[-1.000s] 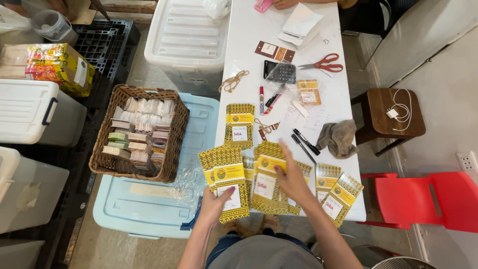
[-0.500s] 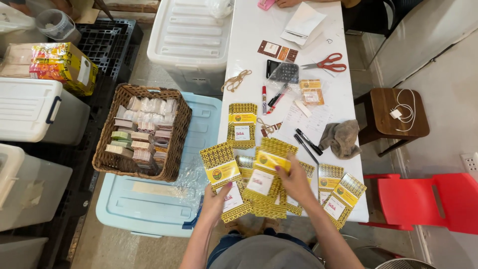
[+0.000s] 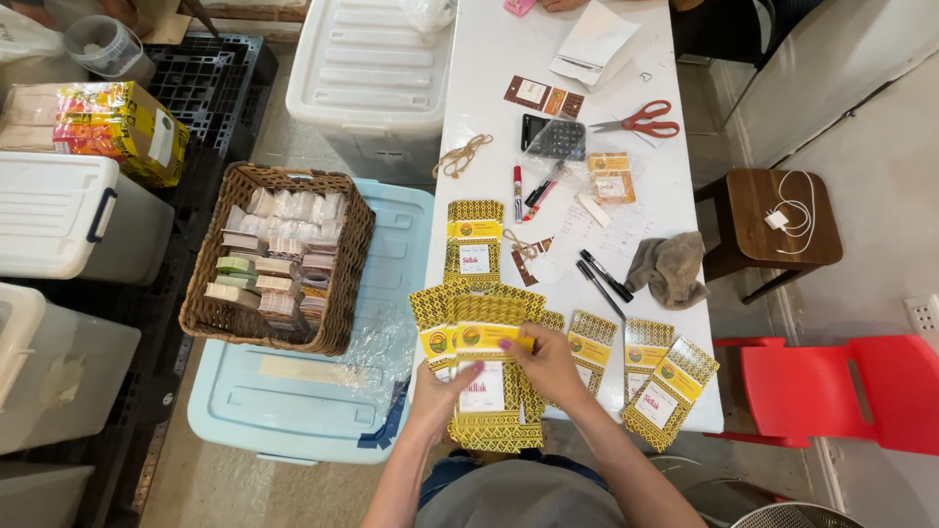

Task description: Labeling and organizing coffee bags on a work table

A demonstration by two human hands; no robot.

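- Pouches [image 3: 486, 376], a yellow patterned stack, sit at the near edge of the white table [image 3: 489, 78] in your head view.
- Your left hand [image 3: 442, 391] and right hand [image 3: 543, 360] both curl their fingers closed around that stack.
- A wicker basket [image 3: 277, 256] stands to your left.

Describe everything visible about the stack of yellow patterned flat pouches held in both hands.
The stack of yellow patterned flat pouches is glossy, with dark lattice borders, a yellow band bearing a round emblem, and a white label. It is fanned slightly and overhangs the near edge of the white table. The left hand supports it from below-left; the right hand pinches its top right.
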